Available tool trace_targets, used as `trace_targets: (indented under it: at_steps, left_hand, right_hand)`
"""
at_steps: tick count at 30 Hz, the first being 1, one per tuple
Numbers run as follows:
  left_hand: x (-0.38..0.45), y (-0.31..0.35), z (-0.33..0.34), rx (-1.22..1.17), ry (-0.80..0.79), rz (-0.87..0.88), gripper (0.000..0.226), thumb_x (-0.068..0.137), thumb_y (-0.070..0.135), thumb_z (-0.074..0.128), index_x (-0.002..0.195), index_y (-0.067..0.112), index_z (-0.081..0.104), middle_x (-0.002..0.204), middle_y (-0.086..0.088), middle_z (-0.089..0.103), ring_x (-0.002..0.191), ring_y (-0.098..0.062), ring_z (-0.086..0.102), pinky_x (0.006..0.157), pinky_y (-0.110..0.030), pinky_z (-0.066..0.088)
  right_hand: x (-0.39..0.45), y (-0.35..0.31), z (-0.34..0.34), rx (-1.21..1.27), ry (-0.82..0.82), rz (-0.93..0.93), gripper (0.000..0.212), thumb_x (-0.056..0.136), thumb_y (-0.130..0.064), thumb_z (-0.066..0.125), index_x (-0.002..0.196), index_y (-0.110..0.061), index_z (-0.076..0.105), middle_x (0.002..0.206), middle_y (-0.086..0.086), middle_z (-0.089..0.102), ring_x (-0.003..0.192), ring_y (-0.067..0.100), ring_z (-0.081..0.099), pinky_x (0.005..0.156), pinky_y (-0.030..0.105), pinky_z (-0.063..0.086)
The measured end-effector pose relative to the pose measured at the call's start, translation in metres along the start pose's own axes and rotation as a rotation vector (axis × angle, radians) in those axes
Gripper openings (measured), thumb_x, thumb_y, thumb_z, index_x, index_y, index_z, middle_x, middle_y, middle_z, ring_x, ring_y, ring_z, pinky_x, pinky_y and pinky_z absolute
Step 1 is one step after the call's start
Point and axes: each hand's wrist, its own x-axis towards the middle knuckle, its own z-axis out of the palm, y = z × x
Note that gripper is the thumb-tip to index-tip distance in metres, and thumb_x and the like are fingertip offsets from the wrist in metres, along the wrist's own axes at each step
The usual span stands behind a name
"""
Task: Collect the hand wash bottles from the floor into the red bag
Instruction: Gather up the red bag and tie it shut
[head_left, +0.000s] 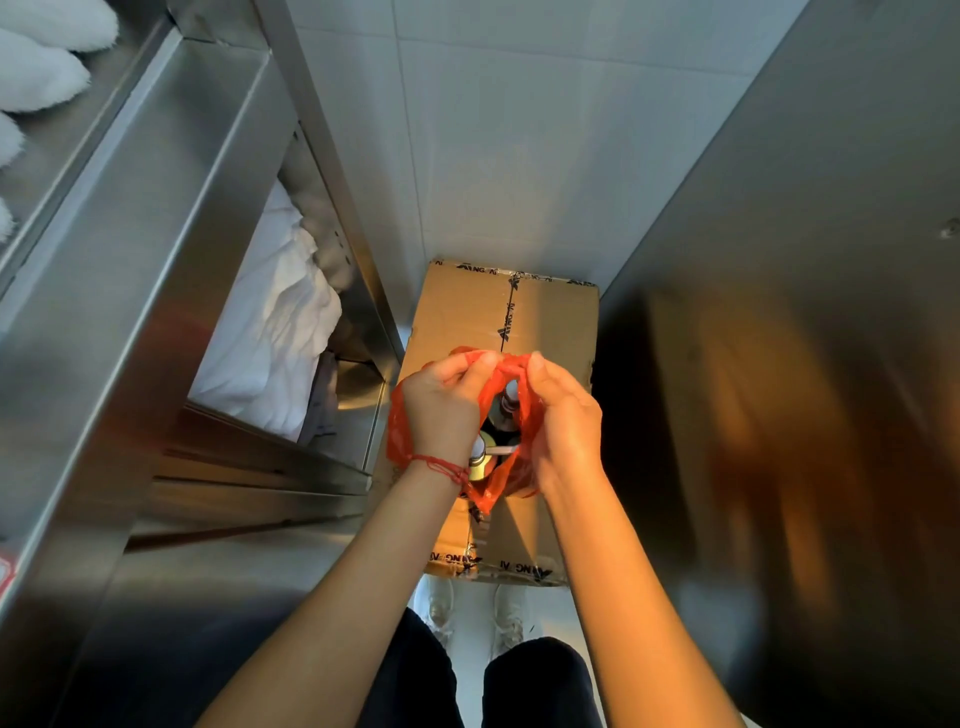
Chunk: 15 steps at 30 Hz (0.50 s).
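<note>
A thin red plastic bag (524, 410) hangs over a taped cardboard box (467, 317) on the floor. My left hand (441, 410) pinches the bag's top edge on the left side. My right hand (563, 421) pinches the top edge on the right, so the mouth gapes between them. Inside the bag I see two hand wash bottles: one pump top (510, 397) at the far side and another bottle with a silver collar (484, 457) nearer me. Their lower bodies are hidden by the bag and my hands.
A stainless steel shelf unit (156, 249) stands at the left with white linen (270, 332) on a lower shelf. A steel panel (779, 312) walls in the right side. White tiled wall lies beyond the box. My feet (472, 613) stand just behind the box.
</note>
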Motion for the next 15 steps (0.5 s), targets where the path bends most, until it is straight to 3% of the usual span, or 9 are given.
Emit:
trace_targets:
  at_steps: [1,3,8,12,15]
  left_hand:
    - [0.001,-0.001,0.0,-0.019,0.041,-0.023,0.009,0.081,0.013,0.065,0.087,0.019,0.068,0.062,0.011,0.063,0.066,-0.008,0.06,0.067,-0.022,0.049]
    - [0.005,-0.008,-0.003,-0.083,0.122,-0.091,0.005,0.08,0.012,0.066,0.082,0.015,0.07,0.064,0.008,0.064,0.064,-0.007,0.062,0.066,-0.022,0.052]
    - [0.02,-0.03,-0.028,-0.297,0.259,-0.307,0.015,0.082,0.007,0.064,0.093,-0.001,0.066,0.073,-0.006,0.064,0.055,-0.005,0.064,0.059,-0.017,0.055]
    - [0.023,-0.038,-0.043,-0.359,0.306,-0.371,0.014,0.083,0.009,0.062,0.094,0.0,0.065,0.079,-0.007,0.066,0.057,-0.005,0.067,0.058,-0.016,0.056]
    - [0.025,-0.038,-0.045,-0.378,0.305,-0.368,0.009,0.083,0.009,0.062,0.089,0.003,0.065,0.077,-0.006,0.066,0.056,-0.005,0.067,0.058,-0.016,0.056]
  right_hand:
    - [0.002,0.002,0.0,0.052,0.017,-0.018,0.014,0.085,-0.015,0.058,0.075,-0.013,0.067,0.073,0.004,0.07,0.07,0.018,0.063,0.073,0.033,0.053]
    - [0.006,0.002,-0.002,0.184,0.047,-0.033,0.019,0.09,-0.012,0.05,0.077,-0.009,0.063,0.065,0.0,0.072,0.065,0.015,0.066,0.074,0.033,0.054]
    - [0.018,-0.002,-0.019,0.346,0.146,0.008,0.018,0.096,-0.006,0.038,0.084,-0.003,0.051,0.072,0.015,0.068,0.068,0.025,0.068,0.072,0.039,0.057]
    - [0.023,-0.004,-0.027,0.373,0.264,0.025,0.016,0.095,-0.005,0.039,0.084,-0.002,0.051,0.08,0.017,0.061,0.051,0.019,0.068,0.067,0.036,0.058]
    - [0.023,-0.004,-0.028,0.382,0.285,0.026,0.016,0.095,-0.004,0.04,0.084,-0.002,0.051,0.079,0.016,0.06,0.056,0.022,0.068,0.061,0.036,0.059]
